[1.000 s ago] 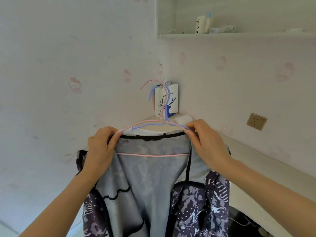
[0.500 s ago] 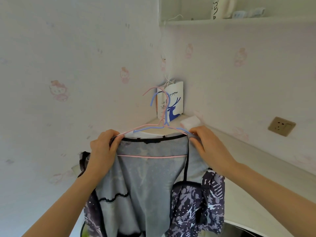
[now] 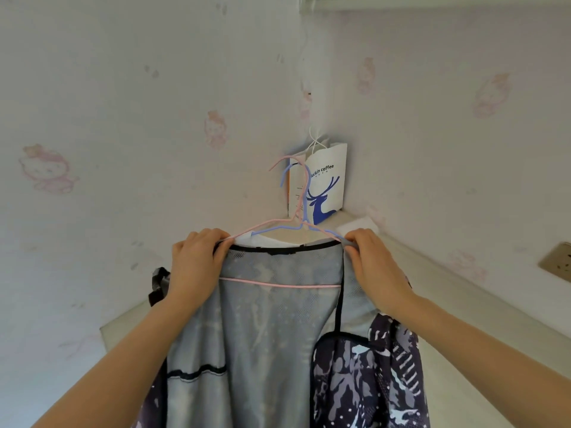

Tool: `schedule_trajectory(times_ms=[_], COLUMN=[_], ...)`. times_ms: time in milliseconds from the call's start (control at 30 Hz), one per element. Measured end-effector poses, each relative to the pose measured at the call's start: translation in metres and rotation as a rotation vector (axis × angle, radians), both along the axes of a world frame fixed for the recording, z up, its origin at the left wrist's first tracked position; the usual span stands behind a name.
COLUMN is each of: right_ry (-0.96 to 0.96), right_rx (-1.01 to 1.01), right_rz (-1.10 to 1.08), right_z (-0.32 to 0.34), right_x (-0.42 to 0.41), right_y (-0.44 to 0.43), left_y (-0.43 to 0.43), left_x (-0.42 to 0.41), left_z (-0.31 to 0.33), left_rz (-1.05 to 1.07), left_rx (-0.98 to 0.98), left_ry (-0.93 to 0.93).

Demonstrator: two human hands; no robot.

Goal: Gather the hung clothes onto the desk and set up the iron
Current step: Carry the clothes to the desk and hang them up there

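A patterned jacket (image 3: 272, 329) with a grey mesh lining hangs open in front of me on two thin hangers, one pink (image 3: 278, 285) and one blue (image 3: 304, 208). My left hand (image 3: 194, 267) grips the jacket's left shoulder together with the hanger end. At the right shoulder, my right hand (image 3: 377, 270) pinches the fabric and the hanger tip. The garment is held up over a pale desk (image 3: 463, 329) in the room's corner. A white garment edge (image 3: 262, 240) shows behind the collar. No iron is in view.
A white paper coffee bag (image 3: 324, 183) with a blue deer stands in the desk's far corner, a white pad (image 3: 358, 227) beside it. A wall socket (image 3: 556, 262) sits at the right. A shelf edge (image 3: 432, 3) runs along the top. Wallpapered walls close in on both sides.
My view has tilted down and moved closer to the corner; the shelf has slid up out of frame. Both hands keep their grip on the jacket's shoulders, carried slightly toward the desk.
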State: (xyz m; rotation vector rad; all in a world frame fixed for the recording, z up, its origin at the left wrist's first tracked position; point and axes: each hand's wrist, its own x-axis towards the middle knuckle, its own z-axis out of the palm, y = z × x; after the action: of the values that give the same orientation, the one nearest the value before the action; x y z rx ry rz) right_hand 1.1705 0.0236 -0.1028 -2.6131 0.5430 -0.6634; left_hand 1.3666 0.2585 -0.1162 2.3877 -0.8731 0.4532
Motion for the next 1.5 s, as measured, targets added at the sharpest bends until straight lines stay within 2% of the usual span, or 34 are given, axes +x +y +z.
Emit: schedule_trajectory(times_ms=[267,500,767,1167,1500], right_ry=[0.044,0.186,0.278,0.329,0.42], right_rx=[0.085,0.164,0.204,0.059,-0.083], right_rz=[0.004,-0.009,0.047,-0.003,-0.035], right_z=[-0.047,-0.125,-0.202,-0.239,-0.265], right_x=[0.084,0.132,0.165,0.264,0.273], right_y=[-0.08,-0.121,-0.149,-0.206,-0.217], left_y=[-0.08,-0.121,-0.149,-0.215,-0.236], left_x=[0.073,0.117,0.15,0.23,0.238], left_z=[-0.042,-0.114,-0.187,-0.223,-0.253], left_rz=[0.045,0.041,0.09,0.135,0.161], left_rx=[0.16,0.241,0.346,0.349,0.363], left_ry=[0.117,0.347,0.473,0.385,0.354])
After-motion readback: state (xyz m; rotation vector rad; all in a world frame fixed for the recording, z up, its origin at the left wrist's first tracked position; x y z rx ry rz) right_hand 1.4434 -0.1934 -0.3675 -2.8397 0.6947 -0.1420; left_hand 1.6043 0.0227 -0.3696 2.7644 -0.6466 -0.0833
